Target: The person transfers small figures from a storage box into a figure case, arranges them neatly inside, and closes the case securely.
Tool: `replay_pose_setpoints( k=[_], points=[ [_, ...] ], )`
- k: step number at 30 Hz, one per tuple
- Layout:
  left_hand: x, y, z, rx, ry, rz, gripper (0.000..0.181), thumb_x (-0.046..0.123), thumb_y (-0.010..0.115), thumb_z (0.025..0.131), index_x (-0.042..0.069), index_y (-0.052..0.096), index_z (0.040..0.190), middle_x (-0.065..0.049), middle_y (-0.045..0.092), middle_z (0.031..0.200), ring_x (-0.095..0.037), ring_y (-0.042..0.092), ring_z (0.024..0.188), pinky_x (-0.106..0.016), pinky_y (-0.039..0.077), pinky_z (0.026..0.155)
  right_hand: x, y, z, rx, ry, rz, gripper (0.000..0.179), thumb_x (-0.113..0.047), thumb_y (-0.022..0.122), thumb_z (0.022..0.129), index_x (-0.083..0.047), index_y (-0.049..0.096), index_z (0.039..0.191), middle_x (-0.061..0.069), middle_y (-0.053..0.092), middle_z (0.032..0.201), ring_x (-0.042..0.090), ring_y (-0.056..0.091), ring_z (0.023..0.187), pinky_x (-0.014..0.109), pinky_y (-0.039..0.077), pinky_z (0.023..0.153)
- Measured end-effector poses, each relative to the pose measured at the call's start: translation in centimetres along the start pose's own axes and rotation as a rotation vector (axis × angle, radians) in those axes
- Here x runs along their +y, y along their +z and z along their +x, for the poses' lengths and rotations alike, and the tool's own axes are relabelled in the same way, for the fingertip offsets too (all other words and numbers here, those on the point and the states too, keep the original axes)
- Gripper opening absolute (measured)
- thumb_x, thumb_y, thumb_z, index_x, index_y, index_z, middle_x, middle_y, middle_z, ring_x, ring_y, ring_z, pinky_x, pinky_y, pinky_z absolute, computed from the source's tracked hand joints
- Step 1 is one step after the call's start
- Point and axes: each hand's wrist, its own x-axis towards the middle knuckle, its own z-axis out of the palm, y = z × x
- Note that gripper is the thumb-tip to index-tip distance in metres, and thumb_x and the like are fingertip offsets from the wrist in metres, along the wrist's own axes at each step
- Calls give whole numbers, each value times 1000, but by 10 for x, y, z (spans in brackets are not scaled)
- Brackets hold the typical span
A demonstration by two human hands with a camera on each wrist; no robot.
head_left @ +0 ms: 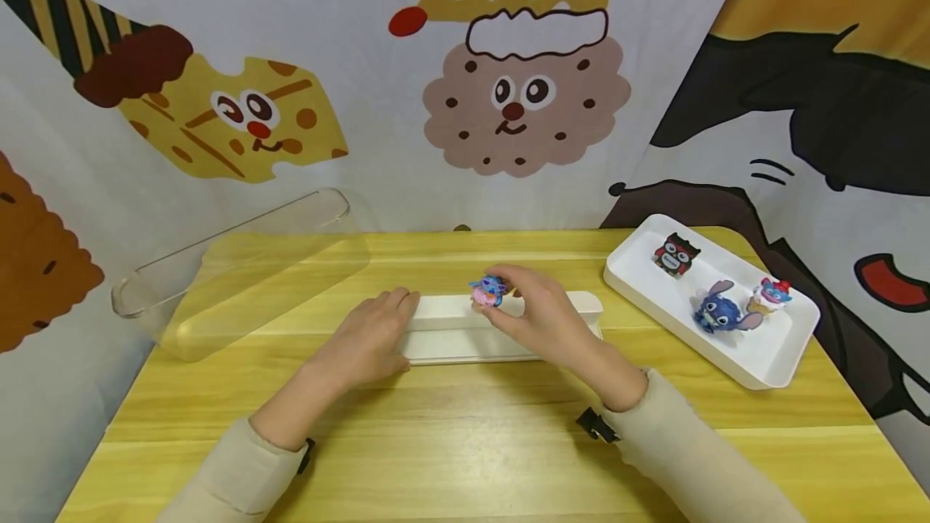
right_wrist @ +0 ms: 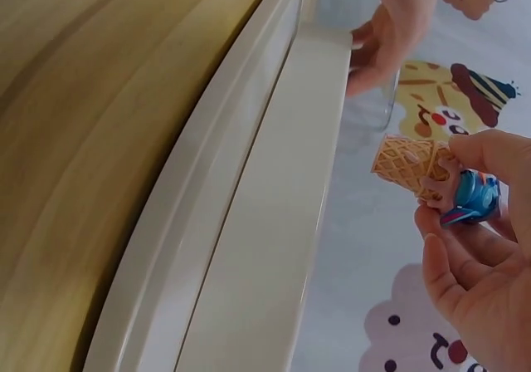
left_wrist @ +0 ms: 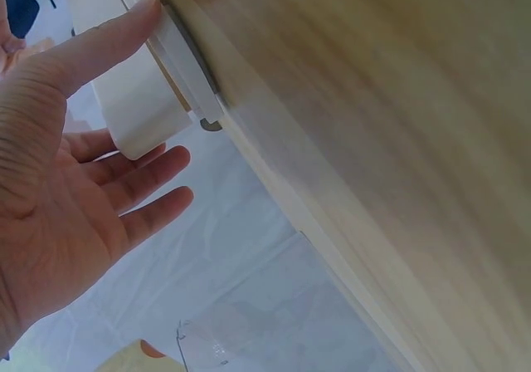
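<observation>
Beyond the left hand (head_left: 370,337), and farther left, a clear cover (head_left: 254,289) is resting on the table (head_left: 465,442). To the right of the right hand (head_left: 541,313), a white tray (head_left: 759,349) is holding an owl figure (head_left: 676,255), a blue long-eared figure (head_left: 715,313) and an ice-cream figure (head_left: 770,294). Between the hands, a white stepped stand (head_left: 472,345) is lying lengthwise. The left hand is gripping its left end, thumb along the front edge, fingers behind. The right hand is reaching over the stand's back step, pinching a blue cone-based figurine (head_left: 487,291) between thumb and fingers.
</observation>
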Motion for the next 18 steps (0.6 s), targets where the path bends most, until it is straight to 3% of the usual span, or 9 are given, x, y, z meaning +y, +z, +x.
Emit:
replay_pose_setpoints(
  k=[12,18],
  points=[
    [0,0,1,-2,-8,0,100,25,101,68,-9,49,145,-21,60,132,-34,62,116,-47,58,95,-11,23,6,-77,-17,66,38,-14,85,89,-3,68,121,4,70,110,15,65,95,39,62,81],
    [0,-1,1,-20,-22,-21,99,23,100,68,-8,48,147,-20,59,133,-35,60,119,-48,57,99,-14,34,7,-114,-30,97,38,-11,85,89,-2,68,122,5,71,110,15,67,97,37,62,84]
  ],
)
